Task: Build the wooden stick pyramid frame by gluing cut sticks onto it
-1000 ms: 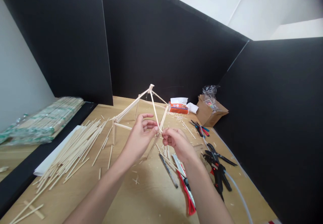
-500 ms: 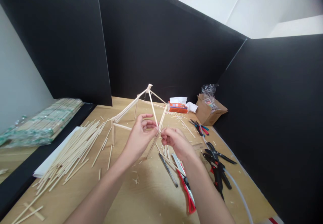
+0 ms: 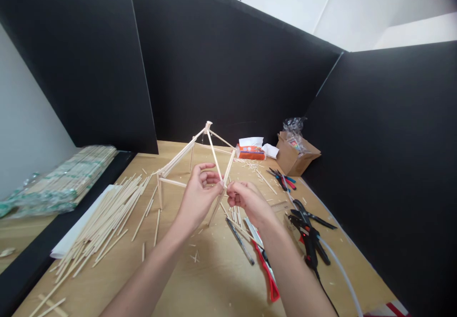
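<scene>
1. So the stick frame (image 3: 215, 154) sits mid-frame, standing on the table (image 3: 214, 288), with its peak a bit above center.
2. Left hand (image 3: 200, 191), center: thumb and fingers pinched on the frame's near right corner, where the slanted sticks meet.
3. Right hand (image 3: 248, 200), just right of that: fingertips drawn together at the same corner. Can't tell what, if anything, is between them.
4. Step in hand, my guess: working that corner joint. Next move imo calls for a steady left pinch and small, light fingertip moves, since thin sticks probably flex easily.
5. Lower right of center: pen (image 3: 240, 242) and a red-handled tool (image 3: 267, 276), partly behind the forearm. Further right, the glue gun (image 3: 310, 245), red light showing.
6. Left side: loose sticks (image 3: 103, 212) in a heap, wrapped bundles (image 3: 82, 174) beyond.
</scene>
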Demonstrator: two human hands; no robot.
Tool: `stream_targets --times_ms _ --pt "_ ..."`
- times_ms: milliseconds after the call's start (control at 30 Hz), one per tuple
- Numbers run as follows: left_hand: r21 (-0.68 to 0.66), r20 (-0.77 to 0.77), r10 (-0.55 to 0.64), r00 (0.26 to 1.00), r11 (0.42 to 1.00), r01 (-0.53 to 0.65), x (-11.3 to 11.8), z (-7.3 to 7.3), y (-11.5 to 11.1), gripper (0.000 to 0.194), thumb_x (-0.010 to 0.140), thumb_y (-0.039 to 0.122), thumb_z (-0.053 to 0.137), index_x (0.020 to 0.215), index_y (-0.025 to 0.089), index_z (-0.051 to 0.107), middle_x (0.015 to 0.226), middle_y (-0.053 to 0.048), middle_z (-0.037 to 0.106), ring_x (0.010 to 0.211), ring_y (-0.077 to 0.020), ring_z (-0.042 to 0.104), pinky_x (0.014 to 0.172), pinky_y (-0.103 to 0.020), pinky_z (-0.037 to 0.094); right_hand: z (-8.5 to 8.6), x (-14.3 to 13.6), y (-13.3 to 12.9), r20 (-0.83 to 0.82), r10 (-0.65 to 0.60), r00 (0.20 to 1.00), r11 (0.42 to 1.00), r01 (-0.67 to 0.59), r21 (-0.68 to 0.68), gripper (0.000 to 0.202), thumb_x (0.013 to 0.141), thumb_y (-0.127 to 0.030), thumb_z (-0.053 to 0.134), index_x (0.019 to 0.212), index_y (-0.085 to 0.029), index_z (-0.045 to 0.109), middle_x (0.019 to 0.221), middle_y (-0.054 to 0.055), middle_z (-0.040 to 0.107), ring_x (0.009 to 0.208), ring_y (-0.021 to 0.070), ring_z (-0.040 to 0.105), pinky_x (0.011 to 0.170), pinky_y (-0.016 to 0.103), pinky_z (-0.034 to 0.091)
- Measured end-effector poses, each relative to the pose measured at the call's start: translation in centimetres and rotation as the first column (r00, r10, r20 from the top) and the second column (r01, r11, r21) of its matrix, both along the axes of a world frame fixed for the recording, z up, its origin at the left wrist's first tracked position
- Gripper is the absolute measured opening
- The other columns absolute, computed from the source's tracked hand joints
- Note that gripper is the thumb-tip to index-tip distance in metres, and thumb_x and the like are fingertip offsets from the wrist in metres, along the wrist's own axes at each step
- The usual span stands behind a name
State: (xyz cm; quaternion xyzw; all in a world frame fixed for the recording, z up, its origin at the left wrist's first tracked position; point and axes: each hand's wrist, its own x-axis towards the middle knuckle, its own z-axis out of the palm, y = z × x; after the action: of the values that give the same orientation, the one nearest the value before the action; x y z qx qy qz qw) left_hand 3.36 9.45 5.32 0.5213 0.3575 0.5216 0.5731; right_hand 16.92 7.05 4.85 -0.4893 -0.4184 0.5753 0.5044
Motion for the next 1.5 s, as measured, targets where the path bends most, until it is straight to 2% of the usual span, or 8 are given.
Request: stream_targets --times_ms 800,1000,1067,1133,1233,1333,1400,1500 --pt "-0.011 0.001 0.0 1.0 1.0 0.0 -0.1 -0.1 0.1 0.045 0.069 0.018 0.068 0.107 0.02 0.043 0.089 -0.002 0.06 0.083 -0.0154 0.06 0.076 -0.03 0.047 -0.3 -0.1 -0.1 0.028 0.001 1.0 1.0 -0.001 -0.008 0.018 0.068 -0.029 0.055 0.056 -0.017 0.049 0.056 -0.006 0.044 0.048 0.0068 0.043 0.052 0.022 0.032" --pt "-0.023 0.001 0.005 1.0 1.0 -0.005 0.0 -0.1 0.2 0.045 0.069 0.02 0.068 0.107 0.02 0.044 0.089 -0.002 0.061 0.083 -0.0158 0.06 0.074 -0.029 0.047 -0.3 0.0 -0.8 0.182 -0.117 0.976 0.991 0.102 0.089 0.015 0.072 -0.029 0.055 0.064 -0.017 0.058 0.058 -0.004 0.05 0.053 0.011 0.048 0.057 0.025 0.04" --pt "-0.026 0.008 0.013 1.0 1.0 -0.013 0.0 -0.2 0.2 0.045 0.068 0.02 0.069 0.106 0.02 0.045 0.088 -0.002 0.061 0.082 -0.0155 0.06 0.072 -0.028 0.047 -0.2 -0.2 -1.5 0.281 -0.249 0.927 0.959 0.196 0.204 0.009 0.072 -0.026 0.058 0.073 -0.018 0.062 0.066 -0.003 0.055 0.059 0.0119 0.05 0.062 0.026 0.04" --pt "-0.03 0.021 0.015 1.0 0.999 -0.014 0.0 -0.2 0.2 0.046 0.067 0.02 0.07 0.105 0.02 0.045 0.087 -0.002 0.061 0.082 -0.0149 0.06 0.071 -0.026 0.047 0.0 -0.6 -2.2 0.428 -0.393 0.814 0.885 0.208 0.417 0.013 0.075 -0.023 0.06 0.087 -0.02 0.064 0.081 0.0 0.061 0.067 0.0128 0.054 0.069 0.026 0.042" --pt "-0.029 0.04 0.004 0.999 1.0 -0.003 0.0 -0.2 0.2 0.045 0.066 0.018 0.07 0.104 0.02 0.046 0.087 -0.002 0.062 0.083 -0.0147 0.06 0.073 -0.026 0.048 -0.2 -1.1 -3.0 0.585 -0.572 0.575 0.734 0.04 0.678 0.018 0.083 -0.021 0.056 0.097 -0.023 0.067 0.092 0.003 0.063 0.078 0.0152 0.06 0.076 0.028 0.044" --pt "-0.022 0.049 0.005 0.999 1.0 -0.004 0.0 -0.4 0.3 0.044 0.066 0.018 0.071 0.103 0.02 0.046 0.087 -0.002 0.062 0.083 -0.0145 0.06 0.073 -0.026 0.048 -0.8 -1.5 -3.0 0.601 -0.679 0.422 0.655 -0.021 0.755 0.017 0.086 -0.021 0.056 0.097 -0.024 0.069 0.09 0.004 0.066 0.082 0.0172 0.061 0.077 0.029 0.046" --pt "-0.023 0.054 0.01 0.999 1.0 -0.009 0.0 -0.5 0.3 0.044 0.066 0.018 0.071 0.103 0.02 0.046 0.087 -0.002 0.063 0.082 -0.0142 0.061 0.073 -0.026 0.049 -1.2 -1.7 -2.8 0.594 -0.707 0.384 0.634 -0.028 0.773 0.016 0.086 -0.02 0.056 0.095 -0.023 0.069 0.089 0.004 0.067 0.083 0.0176 0.062 0.077 0.029 0.046" --pt "-0.025 0.06 0.011 0.998 1.0 -0.01 0.0 -0.6 0.4 0.044 0.066 0.019 0.071 0.102 0.02 0.046 0.086 -0.001 0.063 0.081 -0.0137 0.061 0.074 -0.026 0.048 -1.5 -1.8 -2.7 0.579 -0.716 0.389 0.623 -0.017 0.782 0.015 0.087 -0.02 0.057 0.094 -0.022 0.07 0.087 0.004 0.068 0.081 0.017 0.062 0.076 0.029 0.047"
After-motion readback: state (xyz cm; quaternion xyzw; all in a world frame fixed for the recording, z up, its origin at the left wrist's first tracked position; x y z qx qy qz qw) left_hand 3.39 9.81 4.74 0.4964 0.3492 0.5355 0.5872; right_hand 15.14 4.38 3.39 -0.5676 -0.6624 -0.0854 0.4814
